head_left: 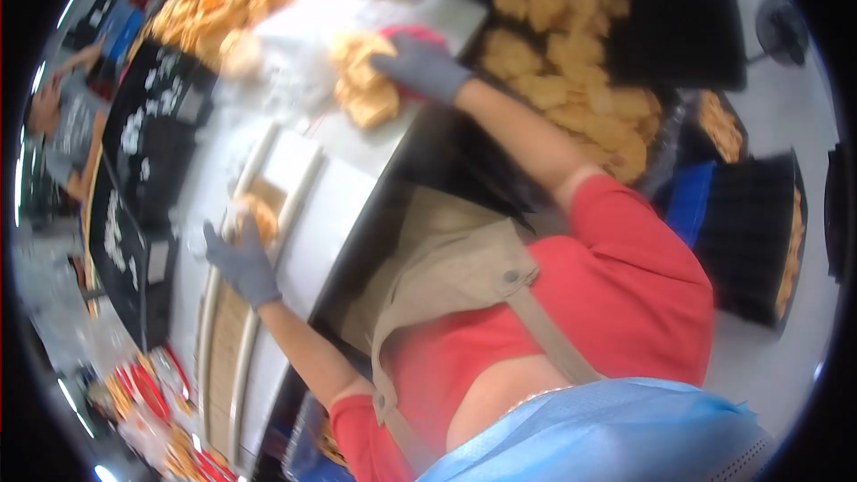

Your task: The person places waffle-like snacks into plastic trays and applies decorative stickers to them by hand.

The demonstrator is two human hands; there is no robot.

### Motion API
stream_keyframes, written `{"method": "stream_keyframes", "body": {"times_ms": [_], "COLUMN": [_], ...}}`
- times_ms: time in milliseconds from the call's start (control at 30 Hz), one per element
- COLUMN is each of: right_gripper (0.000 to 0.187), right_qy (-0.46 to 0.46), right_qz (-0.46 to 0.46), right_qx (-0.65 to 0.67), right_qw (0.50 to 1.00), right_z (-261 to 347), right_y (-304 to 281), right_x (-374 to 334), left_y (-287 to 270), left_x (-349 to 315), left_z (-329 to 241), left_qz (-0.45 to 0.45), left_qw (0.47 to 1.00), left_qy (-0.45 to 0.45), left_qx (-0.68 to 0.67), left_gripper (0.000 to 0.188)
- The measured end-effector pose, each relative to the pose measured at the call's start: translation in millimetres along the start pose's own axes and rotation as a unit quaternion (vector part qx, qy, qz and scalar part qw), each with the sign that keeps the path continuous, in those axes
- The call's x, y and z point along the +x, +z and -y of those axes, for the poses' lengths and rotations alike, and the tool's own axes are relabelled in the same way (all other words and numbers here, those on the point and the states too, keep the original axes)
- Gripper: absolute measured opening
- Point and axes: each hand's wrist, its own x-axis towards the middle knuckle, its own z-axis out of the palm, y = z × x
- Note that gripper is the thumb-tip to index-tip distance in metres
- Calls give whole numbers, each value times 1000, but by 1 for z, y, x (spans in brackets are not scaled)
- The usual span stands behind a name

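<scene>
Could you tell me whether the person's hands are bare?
No, both the left hand and the right hand wear grey gloves.

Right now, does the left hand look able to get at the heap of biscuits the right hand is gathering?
Probably not without shifting. The left hand holds a biscuit over the narrow channel, well apart from the heap of biscuits, which the right hand already covers. Nothing blocks the counter between them; the gap alone is the obstacle.
</scene>
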Motion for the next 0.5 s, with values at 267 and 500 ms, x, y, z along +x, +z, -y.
{"method": "stream_keyframes", "body": {"times_ms": [267, 500], "right_gripper": [54, 37], "right_qy": [3, 47], "right_qz": [-68, -282], "right_qx": [-96, -323], "right_qw": [993, 902], "right_z": [-3, -144], "right_y": [-105, -213], "right_x": [-8, 30], "left_y": [27, 3], "left_x": [22, 31], "left_z": [-23, -4], "left_qz": [163, 177], "left_qw": [960, 896], "left_qy": [-89, -140], "left_qx": [-208, -383], "left_gripper": [82, 75]}}
